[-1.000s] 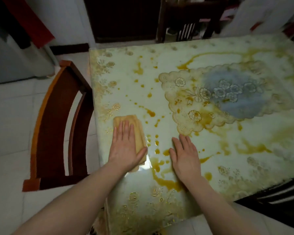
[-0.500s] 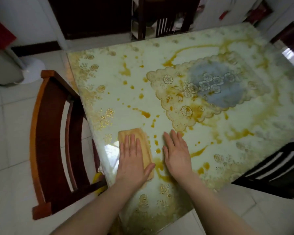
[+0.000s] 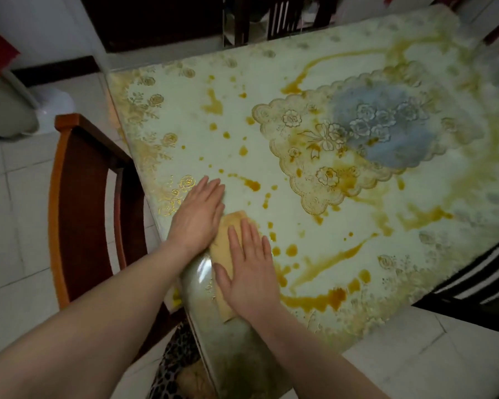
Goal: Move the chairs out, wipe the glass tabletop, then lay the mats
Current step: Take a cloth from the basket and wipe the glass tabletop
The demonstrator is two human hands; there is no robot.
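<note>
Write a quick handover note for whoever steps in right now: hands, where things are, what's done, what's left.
Left hand: flat on the glass tabletop, holding nothing.
Right hand: flat, pressing the yellow cloth near the table's near-left edge.
Wooden chair stands at the left side, close to the table; a striped chair at the right.
Done: little wiping shows.
Left: amber spills cover most of the glass; finish wiping, then lay mats.
</note>
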